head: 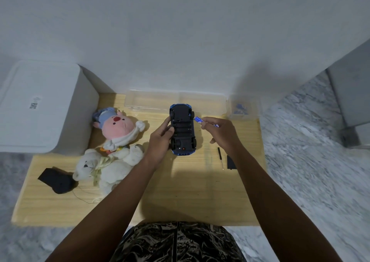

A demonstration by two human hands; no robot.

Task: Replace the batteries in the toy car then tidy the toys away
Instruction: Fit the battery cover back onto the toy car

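Toy car (182,129) lies upside down on the wooden table (180,191), black underside up, blue body showing at both ends. Long axis runs away from the person toward the wall; which end is the front I can't tell. Battery bay in the middle of the underside is open – ribbed black slots showing.

Largest to smallest around it: white lidded bin (38,105) at far left w/ a small label on top, smooth plastic, rounded corners. Clear plastic box (172,99) against the wall just behind the car; a smaller clear tub (243,107) to its right holds blue bits. White plush bear (108,165) and pink plush toy (118,125) w/ blue cap lie touching, left of the car. Black controller-like object (57,179) near the left edge.

Left hand (160,141) grips the car's left side, fingers curled on the chassis. Right hand (222,133) sits just right of the car, pinching a small blue-and-white battery (198,119) – tip close to the car's right wheel.

Small black screwdriver (220,156) and flat black battery cover (231,162) lie beside the right forearm.
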